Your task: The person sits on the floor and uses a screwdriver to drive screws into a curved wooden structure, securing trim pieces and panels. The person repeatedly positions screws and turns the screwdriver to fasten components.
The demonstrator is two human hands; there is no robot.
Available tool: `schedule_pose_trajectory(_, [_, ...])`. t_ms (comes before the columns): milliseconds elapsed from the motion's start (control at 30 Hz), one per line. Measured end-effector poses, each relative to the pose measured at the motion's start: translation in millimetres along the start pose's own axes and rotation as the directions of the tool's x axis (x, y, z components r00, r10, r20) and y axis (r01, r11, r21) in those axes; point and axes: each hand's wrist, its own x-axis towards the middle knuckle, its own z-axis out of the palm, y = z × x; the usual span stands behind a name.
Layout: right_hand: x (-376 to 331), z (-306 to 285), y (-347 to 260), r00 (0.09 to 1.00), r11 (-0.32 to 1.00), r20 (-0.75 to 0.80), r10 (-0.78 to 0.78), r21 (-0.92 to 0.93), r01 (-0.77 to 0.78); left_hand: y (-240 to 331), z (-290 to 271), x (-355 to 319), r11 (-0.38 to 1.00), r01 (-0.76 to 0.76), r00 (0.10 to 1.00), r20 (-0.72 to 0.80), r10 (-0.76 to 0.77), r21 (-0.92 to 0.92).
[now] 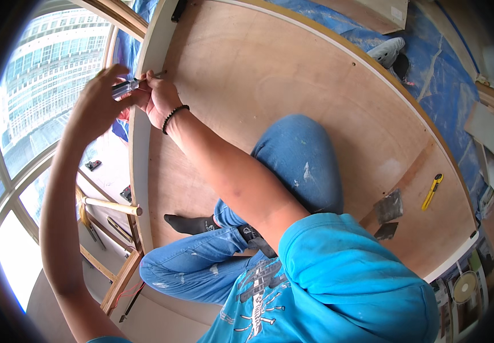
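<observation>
My left hand (97, 103) is raised at the white side wall (140, 134) of a large wooden panel unit. Its fingers and thumb close around the clear, dark-striped handle of a screwdriver (125, 87). Just right of the handle, my right hand (160, 102), with a black beaded bracelet on the wrist, pinches close to the tool's front end at the wall's top edge. A thin dark piece shows past its fingertips; whether it is the shaft or a screw, I cannot tell. The bare plywood base (247, 74) spreads beneath my folded legs.
A yellow utility knife (432, 191) and a grey scraper-like sheet (389, 207) lie on the plywood at right. Blue sheeting (430, 86) covers the floor beyond the rim, with a grey shoe (386, 51) on it. Wooden frame pieces (112, 206) stand left, beside the windows (52, 63).
</observation>
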Motion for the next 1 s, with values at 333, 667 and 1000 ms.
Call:
schedule_pose_trajectory(333, [-8,13,1,0.995,0.994,-0.102,-0.001,-0.106,-0.010,-22,27,-3,0.804,-0.222,0.970,0.039,0.240,0.552])
schedule_pose_trajectory(667, [-9,12,1,0.994,0.996,-0.111,0.009,-0.089,-0.019,-10,24,8,0.882,-0.044,0.954,0.282,-0.102,0.470])
schedule_pose_trajectory(1000, [9,6,0,0.995,0.996,-0.066,0.078,-0.048,-0.082,-23,-7,15,0.706,0.675,0.681,0.549,-0.484,-0.214])
